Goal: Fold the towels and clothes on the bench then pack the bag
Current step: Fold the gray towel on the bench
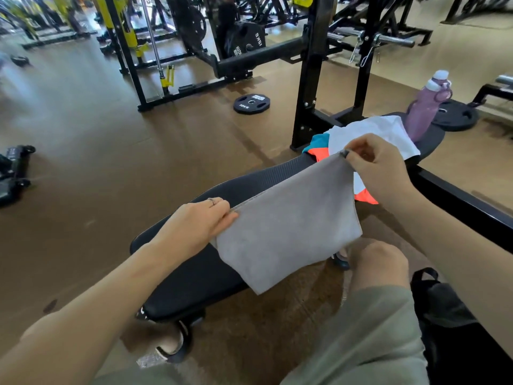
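The grey towel (288, 232) was a soft, matte, napped cloth, doubled into a rough rectangle with a stitched hem along its upper edge. It hung in the air above the near half of the bench (194, 273), its lower corner drooping past the pad's edge toward the person's bare knee (377, 262). The left hand (200, 223), a thin ring on one finger, pinched the towel's upper left corner between thumb and curled fingers. The right hand (380, 165) pinched the upper right corner with its fingertips, held higher, so the top hem ran stretched and slanting between the two grips while the cloth fell below them.

The bench pad was black, padded and finely ribbed. Farther along it lay a white cloth (388, 132) over a crumpled teal and orange garment (316, 148), and a lilac plastic bottle (424, 112) stood upright at the far end. A black bag (444, 304) sat on the brown floor beside the person's right leg.
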{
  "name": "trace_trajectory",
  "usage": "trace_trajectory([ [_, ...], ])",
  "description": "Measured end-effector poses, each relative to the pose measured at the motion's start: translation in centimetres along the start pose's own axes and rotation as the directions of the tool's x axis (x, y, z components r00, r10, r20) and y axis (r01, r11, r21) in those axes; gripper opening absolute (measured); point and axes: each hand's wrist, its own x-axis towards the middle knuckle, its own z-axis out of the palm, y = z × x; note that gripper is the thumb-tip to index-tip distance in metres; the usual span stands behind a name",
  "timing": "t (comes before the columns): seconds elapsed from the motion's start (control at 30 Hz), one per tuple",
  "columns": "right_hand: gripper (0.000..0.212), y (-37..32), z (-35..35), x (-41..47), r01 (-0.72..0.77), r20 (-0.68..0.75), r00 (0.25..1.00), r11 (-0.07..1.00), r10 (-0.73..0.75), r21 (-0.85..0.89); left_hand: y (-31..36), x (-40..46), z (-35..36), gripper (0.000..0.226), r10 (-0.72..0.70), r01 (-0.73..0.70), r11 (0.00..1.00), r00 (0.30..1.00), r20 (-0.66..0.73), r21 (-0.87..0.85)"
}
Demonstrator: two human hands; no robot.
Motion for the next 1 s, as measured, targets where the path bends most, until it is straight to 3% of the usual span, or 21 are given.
trace_trajectory([
  [0.13, 0.006, -0.3, 0.6, 0.9, -0.015, -0.024, 1.000, 1.000, 0.015, -0.005, -0.7, 0.0, 0.4, 0.030, 0.269, -0.270, 0.963, 0.962, 0.051, 0.005],
  [0.2, 0.010, -0.3, 0.7, 1.2, -0.033, -0.040, 0.999, 0.999, 0.033, 0.006, -0.9, 0.1, 0.9, 0.021, 0.333, -0.336, 0.942, 0.940, 0.076, 0.027],
  [0.47, 0.006, 0.2, 1.9, 2.6, -0.073, -0.040, 0.996, 0.997, 0.074, 0.036, -2.2, -0.3, 2.2, 0.020, 0.253, -0.245, 0.967, 0.957, 0.144, -0.073],
  [0.67, 0.007, 0.5, 2.0, 3.4, -0.106, -0.038, 0.993, 0.994, 0.108, 0.031, -3.5, -0.3, 3.0, 0.027, 0.044, -0.008, 0.985, 0.978, 0.204, -0.174],
  [0.8, 0.009, 0.4, 2.0, 4.0, -0.147, -0.020, 0.989, 0.985, 0.150, 0.095, -4.7, 0.1, 3.4, 0.025, -0.089, 0.136, 0.950, 0.981, 0.171, -0.281],
  [1.0, 0.009, 0.4, 1.6, 5.1, -0.195, -0.018, 0.980, 0.976, 0.198, 0.097, -5.9, 1.4, 2.7, 0.037, -0.161, 0.173, 0.958, 0.984, 0.071, -0.227],
])
